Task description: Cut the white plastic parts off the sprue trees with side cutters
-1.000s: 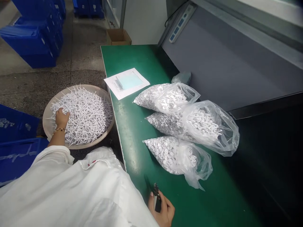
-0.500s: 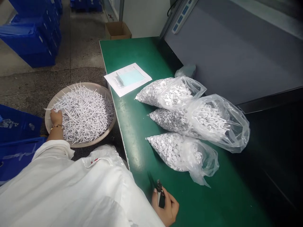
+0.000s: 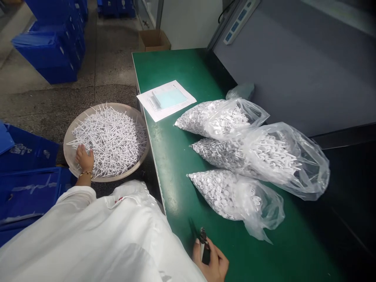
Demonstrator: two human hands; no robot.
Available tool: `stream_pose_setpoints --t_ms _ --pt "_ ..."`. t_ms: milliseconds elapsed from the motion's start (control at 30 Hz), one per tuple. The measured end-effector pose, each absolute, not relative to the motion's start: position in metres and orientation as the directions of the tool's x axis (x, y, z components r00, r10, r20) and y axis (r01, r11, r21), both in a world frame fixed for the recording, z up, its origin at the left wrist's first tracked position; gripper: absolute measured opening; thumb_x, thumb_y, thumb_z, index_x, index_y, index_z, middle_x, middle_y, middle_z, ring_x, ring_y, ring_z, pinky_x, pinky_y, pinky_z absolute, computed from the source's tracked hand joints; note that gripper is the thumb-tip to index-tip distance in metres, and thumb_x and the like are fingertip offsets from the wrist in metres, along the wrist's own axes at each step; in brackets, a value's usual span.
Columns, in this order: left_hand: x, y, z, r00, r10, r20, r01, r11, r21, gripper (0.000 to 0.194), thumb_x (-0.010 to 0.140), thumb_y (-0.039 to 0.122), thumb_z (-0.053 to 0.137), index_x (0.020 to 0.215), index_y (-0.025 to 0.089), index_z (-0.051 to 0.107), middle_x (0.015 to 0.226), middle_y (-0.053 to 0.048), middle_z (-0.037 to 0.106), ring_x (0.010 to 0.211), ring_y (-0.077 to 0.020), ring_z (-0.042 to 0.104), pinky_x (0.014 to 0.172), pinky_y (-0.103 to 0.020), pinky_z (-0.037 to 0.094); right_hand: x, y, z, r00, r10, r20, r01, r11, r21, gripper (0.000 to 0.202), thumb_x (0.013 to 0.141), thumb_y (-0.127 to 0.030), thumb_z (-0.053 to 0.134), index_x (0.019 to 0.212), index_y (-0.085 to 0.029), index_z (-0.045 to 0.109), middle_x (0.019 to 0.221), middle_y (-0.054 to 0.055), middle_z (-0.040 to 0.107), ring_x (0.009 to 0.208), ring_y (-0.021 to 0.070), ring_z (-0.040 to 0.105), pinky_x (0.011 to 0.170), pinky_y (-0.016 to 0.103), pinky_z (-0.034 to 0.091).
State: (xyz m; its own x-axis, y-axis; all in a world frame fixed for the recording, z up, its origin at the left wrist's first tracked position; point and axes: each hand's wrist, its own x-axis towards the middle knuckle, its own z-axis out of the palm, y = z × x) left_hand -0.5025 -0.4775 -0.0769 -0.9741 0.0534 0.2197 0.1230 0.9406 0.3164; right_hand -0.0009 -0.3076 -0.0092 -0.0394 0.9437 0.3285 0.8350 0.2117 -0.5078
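Observation:
At the left, my left hand [image 3: 85, 158] rests palm down with spread fingers at the near-left edge of a heap of thin white plastic sticks [image 3: 110, 137]. The heap fills a wide, pale round basin [image 3: 70, 117] beside the table. Over the near part of the green table, my right hand [image 3: 213, 260] is wrapped round a pair of nippers [image 3: 202, 243], jaws pointing away from me. Beyond it lie three clear plastic bags: the nearest bag [image 3: 217, 190] has round white pieces, while the middle bag [image 3: 229, 154] and the far bag [image 3: 217, 117] hold small white parts.
A printed sheet with a pale blue pad [image 3: 170, 98] lies near the table's left edge. Blue crates [image 3: 53, 51] stand on the floor at left, with more blue bins [image 3: 29, 188] close by. A cardboard box [image 3: 154, 40] and power strip [image 3: 241, 21] are at the back.
My left hand has gone from closed fingers at the basin's left rim to spread fingers on the sticks, slightly nearer me. My right hand still grips the nippers. The view has shifted a little.

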Motion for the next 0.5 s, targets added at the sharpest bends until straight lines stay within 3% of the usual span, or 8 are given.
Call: stream_pose_setpoints --t_ms 133,367,500 --pt "-0.506 -0.472 -0.078 -0.957 0.178 0.231 0.235 0.939 0.252 0.055 0.092 0.039 0.034 0.142 0.015 0.035 0.149 -0.017 0.03 0.139 -0.0311 0.021 0.112 -0.051 0.018 -0.001 -0.307 -0.012 -0.056 0.938 0.341 0.827 0.235 -0.51 0.033 0.08 -0.04 0.062 0.105 -0.019 0.069 0.099 0.01 0.058 0.089 0.0235 0.059 0.08 0.037 0.05" --pt "-0.538 -0.465 -0.072 -0.97 0.216 0.111 0.237 0.94 0.246 0.052 0.091 0.028 0.038 0.14 0.009 0.037 0.148 -0.017 0.032 0.135 -0.0329 0.027 0.11 -0.05 0.019 0.001 -0.307 -0.016 -0.075 0.931 0.358 0.815 0.264 -0.516 0.031 0.08 -0.038 0.064 0.099 -0.014 0.069 0.096 0.008 0.057 0.086 0.0185 0.058 0.081 0.032 0.049" --pt "-0.525 -0.458 -0.058 -0.954 0.187 0.236 0.242 0.943 0.229 0.048 0.091 0.031 0.038 0.137 0.015 0.042 0.143 -0.013 0.04 0.133 -0.0318 0.029 0.109 -0.054 0.019 -0.001 -0.309 -0.014 -0.052 0.944 0.327 0.814 0.229 -0.533 0.031 0.081 -0.039 0.061 0.1 -0.015 0.069 0.098 0.008 0.057 0.088 0.0185 0.058 0.082 0.032 0.048"
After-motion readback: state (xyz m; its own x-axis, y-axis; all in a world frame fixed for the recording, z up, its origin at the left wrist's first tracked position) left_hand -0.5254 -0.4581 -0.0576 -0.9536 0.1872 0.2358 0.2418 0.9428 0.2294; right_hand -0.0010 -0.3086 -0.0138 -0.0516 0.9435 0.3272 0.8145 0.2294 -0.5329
